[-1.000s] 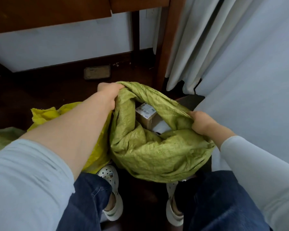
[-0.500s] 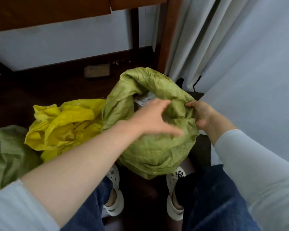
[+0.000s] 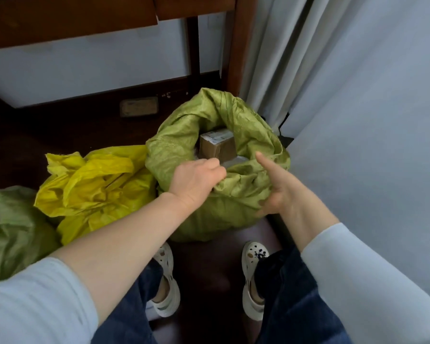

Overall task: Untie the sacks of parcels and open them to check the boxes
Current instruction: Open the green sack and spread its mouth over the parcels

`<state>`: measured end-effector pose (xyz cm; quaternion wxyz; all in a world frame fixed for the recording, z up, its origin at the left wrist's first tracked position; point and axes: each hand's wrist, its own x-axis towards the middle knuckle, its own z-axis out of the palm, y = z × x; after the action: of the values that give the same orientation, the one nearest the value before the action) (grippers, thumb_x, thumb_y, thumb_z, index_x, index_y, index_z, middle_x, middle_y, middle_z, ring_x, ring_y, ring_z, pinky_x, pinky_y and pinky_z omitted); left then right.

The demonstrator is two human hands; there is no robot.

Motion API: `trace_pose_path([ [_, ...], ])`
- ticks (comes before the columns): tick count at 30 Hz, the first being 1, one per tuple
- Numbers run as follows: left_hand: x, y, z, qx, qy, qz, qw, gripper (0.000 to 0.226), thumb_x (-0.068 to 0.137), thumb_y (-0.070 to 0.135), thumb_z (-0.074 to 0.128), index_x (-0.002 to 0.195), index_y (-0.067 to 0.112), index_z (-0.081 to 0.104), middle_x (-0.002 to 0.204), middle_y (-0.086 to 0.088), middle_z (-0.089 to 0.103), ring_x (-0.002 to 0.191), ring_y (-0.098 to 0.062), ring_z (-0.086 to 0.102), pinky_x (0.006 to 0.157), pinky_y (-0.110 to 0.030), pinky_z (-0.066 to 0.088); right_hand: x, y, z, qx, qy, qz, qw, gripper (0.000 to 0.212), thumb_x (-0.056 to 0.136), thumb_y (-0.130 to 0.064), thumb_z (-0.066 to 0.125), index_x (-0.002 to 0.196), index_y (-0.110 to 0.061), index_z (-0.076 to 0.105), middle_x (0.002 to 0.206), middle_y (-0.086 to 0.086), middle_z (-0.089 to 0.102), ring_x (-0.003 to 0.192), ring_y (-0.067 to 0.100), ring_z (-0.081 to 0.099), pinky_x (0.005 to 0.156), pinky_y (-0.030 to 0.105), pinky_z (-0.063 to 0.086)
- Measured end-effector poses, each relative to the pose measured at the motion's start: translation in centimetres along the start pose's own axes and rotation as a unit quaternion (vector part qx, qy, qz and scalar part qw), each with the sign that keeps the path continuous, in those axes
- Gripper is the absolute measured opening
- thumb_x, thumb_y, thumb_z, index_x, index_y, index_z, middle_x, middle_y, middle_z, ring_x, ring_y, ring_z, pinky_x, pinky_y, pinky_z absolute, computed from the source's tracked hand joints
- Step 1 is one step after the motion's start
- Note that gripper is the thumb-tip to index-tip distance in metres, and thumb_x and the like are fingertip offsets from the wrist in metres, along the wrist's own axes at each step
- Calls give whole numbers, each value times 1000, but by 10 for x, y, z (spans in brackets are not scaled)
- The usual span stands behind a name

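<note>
Right now the left hand is fisted on the near rim of the green sack, which stands open on the dark floor; a cardboard box shows inside, while the right hand hovers spread beside it

box: lower part hidden in green sack | label unreadable

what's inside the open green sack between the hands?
Inside the green sack: a brown cardboard box with a white label on top, and something pale beside it. Anything deeper is covered by the sack's folds and the left hand.
</note>
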<state>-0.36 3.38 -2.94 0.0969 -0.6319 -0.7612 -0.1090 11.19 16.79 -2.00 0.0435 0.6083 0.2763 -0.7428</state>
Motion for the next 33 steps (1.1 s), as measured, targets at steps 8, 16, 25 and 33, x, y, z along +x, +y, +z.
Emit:
trace_pose_path([
  [8,-45,2,2,-19,-195,-26,980,40,80,23,59,119,14,58,107,-5,61,98,-23,60,82,-33,45,15,2,43,266,-44,-11,963,45,101,-28,29,138,-5,42,145,17,43,132,35,42,109,52,31],
  [16,-31,15,0,-407,-17,-731,548,104,57,78,62,138,19,34,144,-10,31,133,-32,30,109,-49,31,28,24,43,269,-31,-2,963,45,97,-31,31,125,-9,57,132,19,55,119,38,54,100,61,40],
  [25,-22,-18,53,-594,7,-768,239,33,91,5,44,121,5,56,122,-12,60,97,-25,61,91,-41,47,22,27,23,239,63,-81,966,46,97,-30,29,133,-9,50,139,12,49,125,33,49,105,49,40],
  [33,-32,-8,30,-671,47,-703,230,28,77,30,57,93,9,65,102,-11,68,99,-29,64,95,-49,48,19,15,50,-138,226,-221,939,92,80,-32,71,148,-14,13,153,16,14,135,35,31,109,45,32],
])
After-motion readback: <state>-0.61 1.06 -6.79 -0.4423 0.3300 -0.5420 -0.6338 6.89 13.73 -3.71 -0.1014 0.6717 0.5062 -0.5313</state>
